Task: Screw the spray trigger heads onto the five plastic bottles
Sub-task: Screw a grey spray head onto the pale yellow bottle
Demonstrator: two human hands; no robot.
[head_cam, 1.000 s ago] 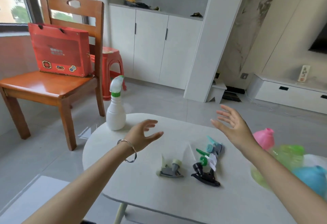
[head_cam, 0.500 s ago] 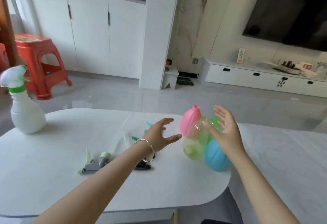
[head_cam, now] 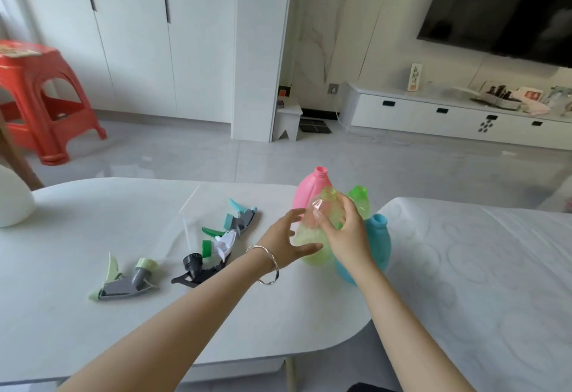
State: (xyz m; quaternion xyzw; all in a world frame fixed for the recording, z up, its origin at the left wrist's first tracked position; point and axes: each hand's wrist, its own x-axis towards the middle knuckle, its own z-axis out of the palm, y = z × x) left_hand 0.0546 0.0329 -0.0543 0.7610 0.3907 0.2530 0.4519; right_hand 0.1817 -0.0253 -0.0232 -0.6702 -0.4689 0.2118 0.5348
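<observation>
Several open-necked bottles stand bunched at the table's right end: a pink bottle (head_cam: pixel 312 191), a green bottle (head_cam: pixel 361 202), a blue bottle (head_cam: pixel 378 238) and a clear yellow-green bottle (head_cam: pixel 312 236) in front. My right hand (head_cam: pixel 346 230) grips the yellow-green bottle near its neck. My left hand (head_cam: pixel 286 241), with a bracelet on the wrist, is open beside that bottle's lower body, fingers spread. Loose trigger heads lie to the left: a pale green and grey head (head_cam: pixel 125 280), a black head (head_cam: pixel 193 269), a white and green head (head_cam: pixel 221 241) and a teal head (head_cam: pixel 243 216).
The white table (head_cam: pixel 77 329) has a rounded edge at the right. A white bottle (head_cam: pixel 12 202) shows at the far left edge. A white patterned surface (head_cam: pixel 495 267) adjoins on the right. A red stool (head_cam: pixel 40 97) stands on the floor behind.
The view has swung right and closer. My right hand has closed on the yellow-green bottle, and my left hand has moved in beside it.
</observation>
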